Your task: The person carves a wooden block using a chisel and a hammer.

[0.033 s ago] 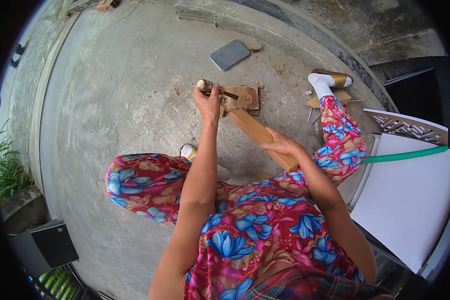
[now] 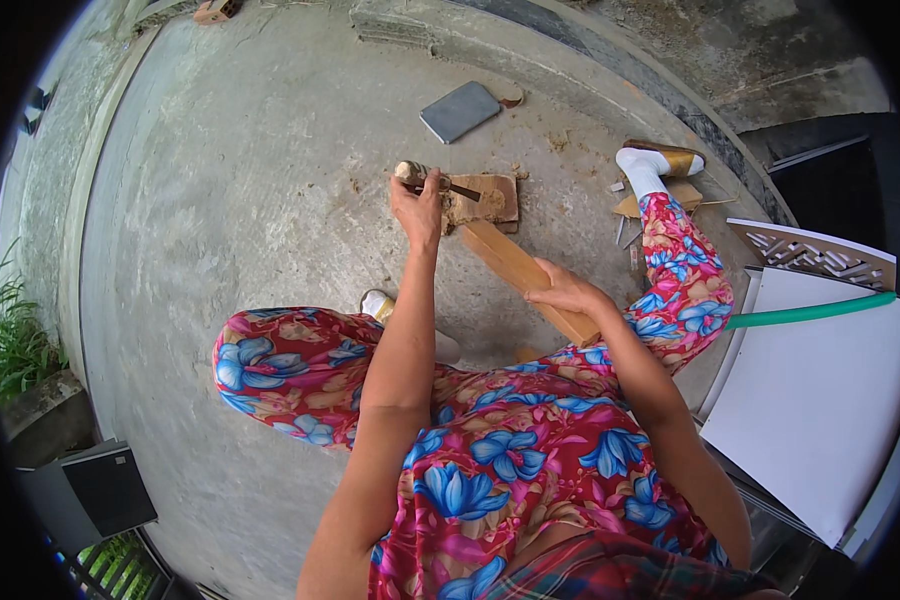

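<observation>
My left hand [image 2: 417,214] is closed round the thick wooden handle of a chisel [image 2: 410,173]. The chisel's dark flat blade points right, over a brown wooden block [image 2: 499,202] that lies on the floor with crumbly shavings on it. A long, squared piece of wood [image 2: 505,258] slants from that block toward my right thigh. Gripping its lower part from the side is my right hand [image 2: 568,290], with the thumb laid across the top face. The underside of the long piece and some of my right fingers are hidden.
A flat grey rectangular object [image 2: 460,111] lies on the concrete floor [image 2: 230,200] beyond the block. My right foot [image 2: 660,160] is beside wood scraps [image 2: 670,196] and small metal pieces. At the right stand a white panel [image 2: 810,400] and a green hose [image 2: 810,311].
</observation>
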Available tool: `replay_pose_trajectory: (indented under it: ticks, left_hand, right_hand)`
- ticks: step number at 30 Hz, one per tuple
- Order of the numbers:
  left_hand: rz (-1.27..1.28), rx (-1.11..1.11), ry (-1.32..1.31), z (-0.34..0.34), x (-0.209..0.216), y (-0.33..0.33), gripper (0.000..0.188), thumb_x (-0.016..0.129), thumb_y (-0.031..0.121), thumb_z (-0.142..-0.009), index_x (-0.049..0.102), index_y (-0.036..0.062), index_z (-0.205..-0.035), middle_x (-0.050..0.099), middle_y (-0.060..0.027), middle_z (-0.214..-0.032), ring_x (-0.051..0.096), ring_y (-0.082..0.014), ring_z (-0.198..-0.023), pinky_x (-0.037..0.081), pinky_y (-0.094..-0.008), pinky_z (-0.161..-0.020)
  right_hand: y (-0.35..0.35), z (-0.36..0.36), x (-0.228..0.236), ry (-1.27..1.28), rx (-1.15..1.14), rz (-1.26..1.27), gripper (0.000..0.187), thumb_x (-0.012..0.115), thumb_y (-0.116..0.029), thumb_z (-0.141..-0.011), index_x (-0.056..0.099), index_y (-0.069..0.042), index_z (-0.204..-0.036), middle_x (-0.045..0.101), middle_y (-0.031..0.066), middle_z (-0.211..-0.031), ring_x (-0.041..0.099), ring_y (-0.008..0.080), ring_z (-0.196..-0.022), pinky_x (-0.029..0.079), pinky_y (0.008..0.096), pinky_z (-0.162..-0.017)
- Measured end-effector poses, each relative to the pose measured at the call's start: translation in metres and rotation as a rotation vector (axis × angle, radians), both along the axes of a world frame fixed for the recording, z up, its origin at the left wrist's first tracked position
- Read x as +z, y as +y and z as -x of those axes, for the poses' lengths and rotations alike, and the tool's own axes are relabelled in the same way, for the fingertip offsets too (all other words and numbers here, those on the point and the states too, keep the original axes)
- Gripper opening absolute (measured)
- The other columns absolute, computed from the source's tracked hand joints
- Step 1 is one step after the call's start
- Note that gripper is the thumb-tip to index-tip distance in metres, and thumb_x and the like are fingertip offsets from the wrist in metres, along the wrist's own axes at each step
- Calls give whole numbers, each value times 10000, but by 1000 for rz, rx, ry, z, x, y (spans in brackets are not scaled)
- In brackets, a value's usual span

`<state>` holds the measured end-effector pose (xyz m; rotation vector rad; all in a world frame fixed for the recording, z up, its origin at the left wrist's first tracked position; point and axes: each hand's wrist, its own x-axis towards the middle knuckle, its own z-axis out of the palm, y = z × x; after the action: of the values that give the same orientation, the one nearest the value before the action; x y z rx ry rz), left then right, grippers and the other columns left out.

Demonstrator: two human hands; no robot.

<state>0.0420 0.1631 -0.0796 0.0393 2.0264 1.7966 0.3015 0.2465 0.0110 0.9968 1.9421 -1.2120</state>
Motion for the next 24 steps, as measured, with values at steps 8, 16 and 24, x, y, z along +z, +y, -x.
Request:
replay_pose_trajectory:
  ticks: [8,16,24]
  left_hand:
    - [34,-76,-103,-31,10,-2,360,768,181,-827,531,-5,-1023,652,-113,-835,649,-189,-721,537,-329,-628]
    - [46,-19,-82,-45,5,-8,384,756,135,-831,517,-4,-1097,664,-126,-852,655,-193,-716,550,-327,-631]
    - [15,44,-115,-48,2,-11,409,751,87,-825,491,-16,-1123,662,-140,-855,673,-208,-712,556,-328,-612]
  right_hand:
    - [31,-9,61,54,-273,-182,964,730,-416,-760,297,67,-1474,473,304,-1403,466,352,-1329,380,375,-1090]
    - [37,-2,93,275,-450,-341,875,716,-349,-797,325,60,-1464,519,246,-1362,519,293,-1255,396,360,-1052]
    - [24,17,105,296,-360,-387,926,743,-377,-771,314,47,-1474,519,262,-1369,515,322,-1275,397,377,-1062]
